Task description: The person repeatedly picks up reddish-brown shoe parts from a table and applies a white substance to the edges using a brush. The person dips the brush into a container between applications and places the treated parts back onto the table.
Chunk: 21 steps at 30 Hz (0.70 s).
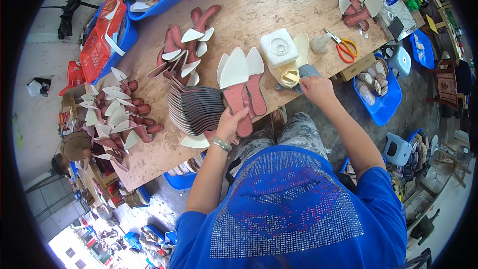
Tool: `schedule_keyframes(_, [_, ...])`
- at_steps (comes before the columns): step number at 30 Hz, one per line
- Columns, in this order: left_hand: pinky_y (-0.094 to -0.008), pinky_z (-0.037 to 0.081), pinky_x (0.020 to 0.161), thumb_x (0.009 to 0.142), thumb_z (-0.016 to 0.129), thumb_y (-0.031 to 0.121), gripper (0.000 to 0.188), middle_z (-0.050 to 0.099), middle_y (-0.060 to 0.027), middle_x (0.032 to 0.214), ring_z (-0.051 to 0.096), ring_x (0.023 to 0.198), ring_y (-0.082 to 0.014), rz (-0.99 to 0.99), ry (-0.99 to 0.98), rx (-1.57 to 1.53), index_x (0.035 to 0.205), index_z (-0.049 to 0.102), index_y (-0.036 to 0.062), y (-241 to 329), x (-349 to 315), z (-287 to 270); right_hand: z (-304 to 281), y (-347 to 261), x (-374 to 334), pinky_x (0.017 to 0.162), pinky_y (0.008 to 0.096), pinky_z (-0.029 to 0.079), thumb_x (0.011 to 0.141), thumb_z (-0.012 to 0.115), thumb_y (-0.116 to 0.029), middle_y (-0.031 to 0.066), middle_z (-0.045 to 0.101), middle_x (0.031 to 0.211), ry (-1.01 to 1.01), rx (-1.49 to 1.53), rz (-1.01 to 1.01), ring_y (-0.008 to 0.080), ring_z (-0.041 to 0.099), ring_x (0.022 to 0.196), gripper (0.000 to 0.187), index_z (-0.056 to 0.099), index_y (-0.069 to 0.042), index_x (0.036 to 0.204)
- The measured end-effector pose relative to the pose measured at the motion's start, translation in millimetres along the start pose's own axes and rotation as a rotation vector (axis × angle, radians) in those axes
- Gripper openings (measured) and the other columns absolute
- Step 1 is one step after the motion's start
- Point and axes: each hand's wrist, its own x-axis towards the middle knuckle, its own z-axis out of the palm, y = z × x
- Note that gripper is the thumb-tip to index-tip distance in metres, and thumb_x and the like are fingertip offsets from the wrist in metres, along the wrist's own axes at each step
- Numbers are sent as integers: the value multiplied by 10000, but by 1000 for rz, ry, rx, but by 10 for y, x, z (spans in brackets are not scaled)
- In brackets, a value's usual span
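Note:
My left hand (230, 125) is closed around the heel part of a reddish-brown insole (234, 98) with a white pointed toe piece. A similar insole (257, 97) lies just to its right. Beside the wrist, a fanned stack of insoles (196, 107) rests along the table's near edge. My right hand (317, 91) is closed on a pale, flat-ended tool (293, 77), perhaps a brush; its handle is hidden by the fingers. That tool's end is at a yellowish, crusted pot (286, 73), next to a white foam block (279, 48) with a clear round piece on top.
More insoles lie in heaps at the left (117, 114), far middle and far right. Orange-handled scissors (346, 50) and a whitish bottle (320, 43) stand near the block. Blue tubs (381, 102) with shoe parts sit below the table's right side, beside a stool (398, 60).

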Motion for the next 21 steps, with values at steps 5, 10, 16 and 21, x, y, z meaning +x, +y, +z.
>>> schedule_keyframes(5, [-346, 545, 857, 981, 561, 123, 377, 661, -91, 1004, 653, 891, -201, -20, -95, -164, 1331, 522, -11, 81, -286, 145, -58, -11, 17, 576, 420, 543, 848, 671, -233, 83, 662, 720, -64, -31, -15, 285, 675, 655, 107, 736, -149, 864])
schedule_keyframes(10, [-361, 556, 745, 992, 520, 151, 402, 642, -90, 930, 643, 808, -196, -66, -141, -304, 1353, 476, -20, 87, -347, 223, -156, -84, -119, 556, 416, 545, 815, 691, -184, 98, 650, 680, 23, -2, -21, 285, 674, 605, 69, 723, -129, 791])
schedule_keyframes(16, [-354, 554, 702, 1016, 496, 186, 395, 633, -94, 901, 633, 760, -189, -99, -147, -248, 1358, 473, -10, 164, -398, 303, 21, -121, -24, 571, 419, 544, 835, 689, -212, 88, 654, 722, -2, -63, 6, 289, 675, 642, 78, 725, -146, 852])
schedule_keyframes(21, [-350, 553, 699, 1019, 494, 198, 389, 634, -102, 902, 632, 747, -196, -96, -158, -247, 1358, 481, 7, 151, -473, 293, -2, -150, -51, 569, 415, 544, 837, 691, -207, 85, 654, 724, -8, -59, 31, 285, 676, 643, 71, 722, -146, 854])
